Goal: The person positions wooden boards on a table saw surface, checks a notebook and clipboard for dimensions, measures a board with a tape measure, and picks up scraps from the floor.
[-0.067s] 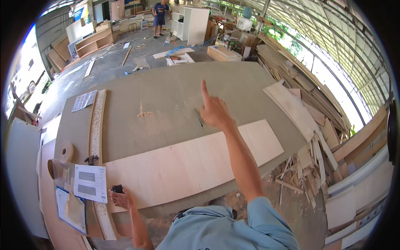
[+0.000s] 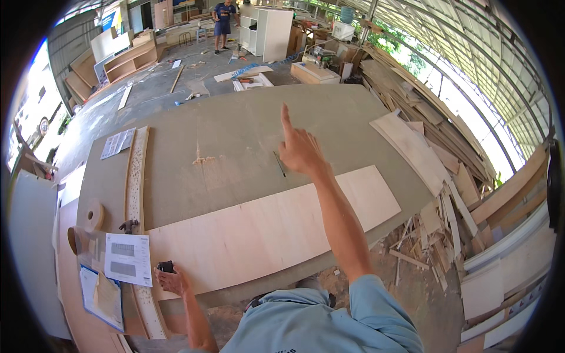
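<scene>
My right hand (image 2: pixel 301 152) is raised over the grey-green worktop (image 2: pixel 235 126), its index finger stretched out and pointing away from me. The other fingers are bent, and nothing shows in that hand. A thin dark pencil-like stick (image 2: pixel 279 164) lies on the worktop just left of it. At the lower left, my left hand (image 2: pixel 172 281) is closed round a small black boxy object (image 2: pixel 166 267); its exact kind is unclear. That hand rests at the near left end of a long pale plywood board (image 2: pixel 265 230), beside a printed drawing sheet (image 2: pixel 127 259).
On the left are a hammer (image 2: pixel 128 225), a speckled strip (image 2: pixel 136 176), a tape roll (image 2: pixel 93 215) and a blue clipboard (image 2: pixel 101 297). Stacked planks (image 2: pixel 429 112) and offcuts (image 2: pixel 432 235) crowd the right. A person (image 2: pixel 223 25) stands far back near a white cabinet (image 2: pixel 268 34).
My right hand has shifted slightly forward and left, still pointing. My left hand keeps its grip on the black object in the same place.
</scene>
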Motion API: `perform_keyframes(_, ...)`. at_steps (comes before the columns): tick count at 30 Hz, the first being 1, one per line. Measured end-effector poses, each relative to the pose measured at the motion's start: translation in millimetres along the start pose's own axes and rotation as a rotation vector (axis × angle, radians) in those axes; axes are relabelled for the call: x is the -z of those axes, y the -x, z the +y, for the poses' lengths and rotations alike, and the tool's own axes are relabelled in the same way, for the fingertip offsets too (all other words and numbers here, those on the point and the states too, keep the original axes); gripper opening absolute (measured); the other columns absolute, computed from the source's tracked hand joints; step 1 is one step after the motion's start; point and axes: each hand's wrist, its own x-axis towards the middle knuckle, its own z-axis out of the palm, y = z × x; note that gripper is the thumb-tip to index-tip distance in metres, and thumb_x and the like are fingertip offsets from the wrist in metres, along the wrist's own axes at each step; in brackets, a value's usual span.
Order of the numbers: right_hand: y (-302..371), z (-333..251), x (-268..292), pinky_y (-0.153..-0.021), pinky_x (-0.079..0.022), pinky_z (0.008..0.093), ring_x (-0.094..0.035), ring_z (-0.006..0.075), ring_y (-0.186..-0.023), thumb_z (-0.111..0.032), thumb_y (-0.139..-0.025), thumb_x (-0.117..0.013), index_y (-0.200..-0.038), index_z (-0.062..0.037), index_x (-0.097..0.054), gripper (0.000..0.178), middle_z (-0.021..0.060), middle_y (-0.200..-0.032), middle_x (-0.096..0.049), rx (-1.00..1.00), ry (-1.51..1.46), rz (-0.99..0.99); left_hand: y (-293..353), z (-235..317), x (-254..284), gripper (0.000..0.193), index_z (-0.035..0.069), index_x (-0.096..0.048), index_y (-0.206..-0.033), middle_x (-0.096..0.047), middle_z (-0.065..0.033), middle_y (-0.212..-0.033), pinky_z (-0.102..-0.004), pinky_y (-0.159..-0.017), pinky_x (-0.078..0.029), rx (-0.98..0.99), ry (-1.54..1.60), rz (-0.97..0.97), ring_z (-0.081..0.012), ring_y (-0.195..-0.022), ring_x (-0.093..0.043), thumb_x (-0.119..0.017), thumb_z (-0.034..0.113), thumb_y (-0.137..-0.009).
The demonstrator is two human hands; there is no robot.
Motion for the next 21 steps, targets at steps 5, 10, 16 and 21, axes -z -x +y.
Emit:
perform_keyframes(5,-22.5,4.7,6.3,-0.087,-0.048,0.051,-0.064,0.0415,-0.093,-0.015,-0.085,-0.054,-0.152,-0.0054,-0.014,0.078,0.0253,-0.101,-0.066,0.1,0.131,-0.007,0.8,10.0,6.3,0.077,0.006,-0.026,-0.147,-0.038,-0.015,-0.146,-0.0518,-0.105,-0.032,0.009,0.033,-0.002,-0.033,-0.134,-0.036,-0.061,0.035,-0.085)
perform_keyframes(10,-18.4,-7.5,13.9,-0.089,-0.049,0.0479,-0.066,0.0361,-0.093,-0.019,-0.084,-0.056,-0.149,-0.0128,-0.031,0.07,0.0198,-0.096,-0.068,0.091,-0.165,0.404,2.5,15.7,10.8,0.076,0.006,-0.028,-0.146,-0.04,-0.015,-0.144,-0.0513,-0.104,-0.032,0.022,0.042,-0.001,-0.0321,-0.134,-0.036,-0.064,0.034,-0.085)
perform_keyframes(16,-19.7,-2.5,3.4,-0.085,-0.049,0.0503,-0.063,0.0414,-0.094,-0.017,-0.085,-0.057,-0.152,-0.0102,-0.014,0.08,0.023,-0.108,-0.063,0.107,0.074,0.038,-0.6,4.7,0.9,0.076,0.006,-0.028,-0.146,-0.04,-0.0153,-0.144,-0.052,-0.105,-0.032,0.007,0.028,0.024,-0.0333,-0.134,-0.036,-0.062,0.037,-0.085)
perform_keyframes(21,-7.8,-3.6,-2.9,-0.083,-0.049,0.0501,-0.063,0.0413,-0.094,-0.023,-0.086,-0.057,-0.128,-0.0067,-0.051,0.046,0.0221,-0.102,-0.065,0.142,-0.147,0.4,0.0,8.8,-1.2,0.076,0.006,-0.028,-0.146,-0.039,-0.0142,-0.145,-0.052,-0.104,-0.033,0.016,0.013,0.013,-0.0334,-0.134,-0.036,-0.063,0.035,-0.085)
